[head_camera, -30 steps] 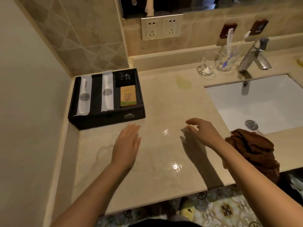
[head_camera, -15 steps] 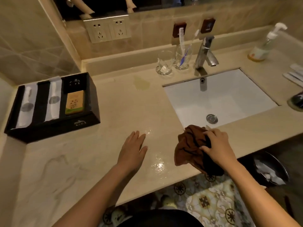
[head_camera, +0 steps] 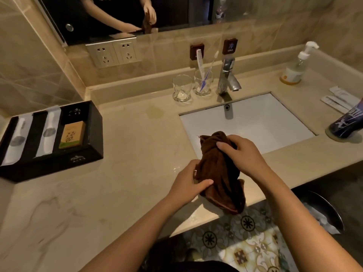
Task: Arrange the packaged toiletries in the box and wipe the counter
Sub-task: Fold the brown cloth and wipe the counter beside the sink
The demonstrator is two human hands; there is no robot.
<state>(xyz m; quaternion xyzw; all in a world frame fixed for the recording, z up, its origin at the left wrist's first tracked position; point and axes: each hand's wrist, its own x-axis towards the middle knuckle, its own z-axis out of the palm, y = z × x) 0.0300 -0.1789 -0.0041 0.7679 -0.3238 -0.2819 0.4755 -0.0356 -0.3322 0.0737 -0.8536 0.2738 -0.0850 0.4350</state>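
Observation:
A brown cloth (head_camera: 218, 173) is bunched up above the counter's front edge, just left of the sink. My right hand (head_camera: 242, 154) grips its upper part and my left hand (head_camera: 188, 183) holds its lower left side. The black box (head_camera: 82, 160) stands at the far left of the beige counter (head_camera: 127, 173). Inside it lie two white packaged items (head_camera: 17, 141) (head_camera: 48, 132), a tan soap packet (head_camera: 72, 134) and a small black packet (head_camera: 75, 112). More white sachets (head_camera: 341, 99) lie on the counter at the far right.
A white sink (head_camera: 255, 122) with a chrome tap (head_camera: 227, 77) sits right of centre. Two glasses (head_camera: 181, 88), one with a comb and toothbrush, stand behind it. A pump bottle (head_camera: 294, 69) and a dark tube (head_camera: 347, 124) are at the right. Water spots (head_camera: 176, 168) glisten on the counter. A bin (head_camera: 322, 213) stands below.
My right hand took the brown cloth from the counter's edge and lifted it. My left hand left the counter and took hold of the cloth too. The view swung right.

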